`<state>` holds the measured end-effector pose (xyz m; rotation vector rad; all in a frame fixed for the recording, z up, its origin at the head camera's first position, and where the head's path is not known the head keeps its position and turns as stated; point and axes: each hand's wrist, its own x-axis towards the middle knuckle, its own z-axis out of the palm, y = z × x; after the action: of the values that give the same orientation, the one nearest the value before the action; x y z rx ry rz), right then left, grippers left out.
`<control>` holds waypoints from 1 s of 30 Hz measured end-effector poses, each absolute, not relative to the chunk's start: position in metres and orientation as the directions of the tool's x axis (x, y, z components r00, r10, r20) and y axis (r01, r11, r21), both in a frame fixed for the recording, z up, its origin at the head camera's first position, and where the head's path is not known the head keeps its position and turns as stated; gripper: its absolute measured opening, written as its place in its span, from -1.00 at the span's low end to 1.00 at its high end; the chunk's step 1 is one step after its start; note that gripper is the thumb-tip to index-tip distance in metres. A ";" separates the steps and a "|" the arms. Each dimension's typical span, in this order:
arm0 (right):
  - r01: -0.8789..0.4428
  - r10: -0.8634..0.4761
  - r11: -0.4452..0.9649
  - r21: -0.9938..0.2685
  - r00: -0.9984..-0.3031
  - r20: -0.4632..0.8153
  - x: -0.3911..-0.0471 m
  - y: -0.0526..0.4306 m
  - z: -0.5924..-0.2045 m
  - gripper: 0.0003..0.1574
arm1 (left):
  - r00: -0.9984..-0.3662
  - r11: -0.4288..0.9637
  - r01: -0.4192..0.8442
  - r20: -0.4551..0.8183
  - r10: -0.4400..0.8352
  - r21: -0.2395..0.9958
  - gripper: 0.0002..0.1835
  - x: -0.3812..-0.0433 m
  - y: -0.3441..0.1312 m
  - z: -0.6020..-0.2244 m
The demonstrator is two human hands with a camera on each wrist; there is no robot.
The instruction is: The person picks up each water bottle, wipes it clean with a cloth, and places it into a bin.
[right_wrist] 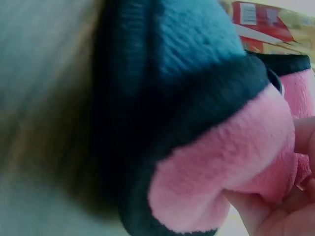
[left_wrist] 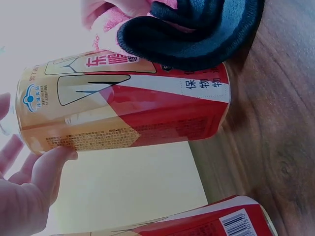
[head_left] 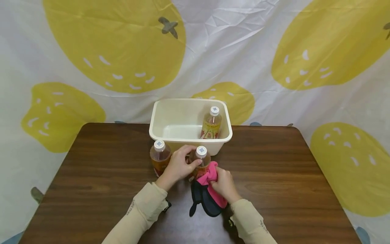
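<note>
1. One bottle with a gold-and-red label (left_wrist: 123,110) stands about upright in front of the cream tub (head_left: 178,113), a little right of its middle; whether its base bears on the table (head_left: 289,176) I cannot tell. Resting it on the wood would likely steady it best against sideways pressure.
2. The left hand (head_left: 177,166) grasps this bottle high up, thumb in front below the white cap (head_left: 201,151), fingers round behind. That leaves most of the label free, which seems a good choice; the grip should be firm enough to stop slipping without denting the plastic.
3. The pink-and-dark cloth (head_left: 210,199) appears to touch the bottle's right side, its pink end uppermost and its folds hanging below. It looks like wiping; a flatter, less bunched pad would probably cover more surface with each stroke.
4. The right hand (head_left: 224,185) grasps the cloth, thumb and fingers pinching the pink part. Light pressure, with the left hand turning the bottle, would likely reach the far side without awkward wrist bends.
5. A second bottle (head_left: 160,162) stands just left of the left hand, where a careless elbow or wrist could topple it; small strokes would be wise.
6. A third bottle (head_left: 211,126) is inside the tub, at its right end, well away from the cloth.
</note>
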<state>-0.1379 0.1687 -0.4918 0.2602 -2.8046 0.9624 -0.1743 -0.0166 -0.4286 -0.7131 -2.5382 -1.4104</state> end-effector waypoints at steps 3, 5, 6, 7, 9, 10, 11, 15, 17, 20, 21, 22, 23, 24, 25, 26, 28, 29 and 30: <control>-0.240 -0.130 0.759 -0.605 -0.967 0.220 -0.138 0.171 -0.481 -0.78 | -0.883 0.441 0.459 0.341 0.323 0.772 -0.63 -0.174 -0.016 -0.428; -0.256 -0.134 0.745 -0.615 -0.962 0.238 -0.137 0.172 -0.467 -0.77 | -0.884 0.442 0.459 0.344 0.317 0.771 -0.64 -0.174 -0.015 -0.429; -0.265 -0.137 0.737 -0.621 -0.959 0.247 -0.137 0.172 -0.458 -0.77 | -0.884 0.441 0.458 0.346 0.314 0.772 -0.64 -0.174 -0.015 -0.429; -0.276 -0.138 0.726 -0.630 -0.956 0.260 -0.137 0.173 -0.448 -0.77 | -0.883 0.441 0.462 0.351 0.313 0.770 -0.64 -0.174 -0.014 -0.429; -0.297 -0.131 0.711 -0.638 -0.946 0.295 -0.137 0.173 -0.429 -0.77 | -0.878 0.438 0.472 0.364 0.311 0.765 -0.65 -0.175 -0.014 -0.429; -0.312 -0.128 0.704 -0.638 -0.940 0.317 -0.138 0.172 -0.420 -0.77 | -0.876 0.439 0.477 0.369 0.312 0.762 -0.65 -0.175 -0.014 -0.430; -0.328 -0.131 0.701 -0.634 -0.932 0.337 -0.138 0.170 -0.412 -0.76 | -0.873 0.438 0.481 0.372 0.315 0.759 -0.66 -0.175 -0.014 -0.430; -0.361 -0.133 0.722 -0.589 -0.909 0.394 -0.140 0.162 -0.394 -0.71 | -0.869 0.432 0.490 0.382 0.316 0.757 -0.67 -0.173 -0.014 -0.430; -0.359 -0.131 0.733 -0.578 -0.908 0.398 -0.140 0.159 -0.393 -0.70 | -0.869 0.433 0.490 0.381 0.317 0.757 -0.67 -0.172 -0.014 -0.429; -0.334 -0.099 0.718 -0.611 -0.917 0.386 -0.138 0.160 -0.399 -0.73 | -0.871 0.438 0.486 0.378 0.314 0.756 -0.67 -0.171 -0.014 -0.429; -0.320 -0.081 0.703 -0.635 -0.923 0.375 -0.136 0.161 -0.402 -0.74 | -0.871 0.439 0.486 0.377 0.316 0.756 -0.67 -0.171 -0.014 -0.429; -0.304 -0.063 0.689 -0.658 -0.929 0.364 -0.135 0.162 -0.407 -0.75 | -0.871 0.441 0.485 0.374 0.317 0.755 -0.66 -0.171 -0.014 -0.429; -0.290 -0.045 0.673 -0.680 -0.934 0.355 -0.133 0.164 -0.411 -0.76 | -0.870 0.443 0.487 0.375 0.319 0.753 -0.67 -0.170 -0.014 -0.429; -0.279 -0.030 0.661 -0.697 -0.937 0.347 -0.132 0.165 -0.417 -0.77 | -0.869 0.443 0.490 0.377 0.320 0.751 -0.66 -0.170 -0.014 -0.429; -0.268 -0.019 0.650 -0.711 -0.941 0.337 -0.131 0.166 -0.423 -0.78 | -0.868 0.443 0.492 0.378 0.323 0.750 -0.66 -0.170 -0.014 -0.429; -0.257 -0.011 0.643 -0.722 -0.945 0.327 -0.130 0.168 -0.429 -0.79 | -0.866 0.444 0.494 0.380 0.325 0.747 -0.65 -0.170 -0.014 -0.429; -0.245 -0.010 0.649 -0.720 -0.950 0.313 -0.130 0.170 -0.444 -0.81 | -0.864 0.442 0.499 0.383 0.327 0.746 -0.64 -0.170 -0.013 -0.429; -0.238 -0.014 0.655 -0.717 -0.953 0.304 -0.131 0.171 -0.452 -0.83 | -0.863 0.439 0.499 0.384 0.328 0.747 -0.64 -0.171 -0.013 -0.429; -0.228 -0.020 0.665 -0.711 -0.957 0.289 -0.133 0.172 -0.458 -0.83 | -0.864 0.434 0.497 0.383 0.327 0.751 -0.63 -0.171 -0.013 -0.429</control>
<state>-0.1325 0.1721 -0.4583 0.1999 -2.6257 1.1733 -0.1709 -0.0129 -0.4293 -0.7270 -2.5033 -1.4042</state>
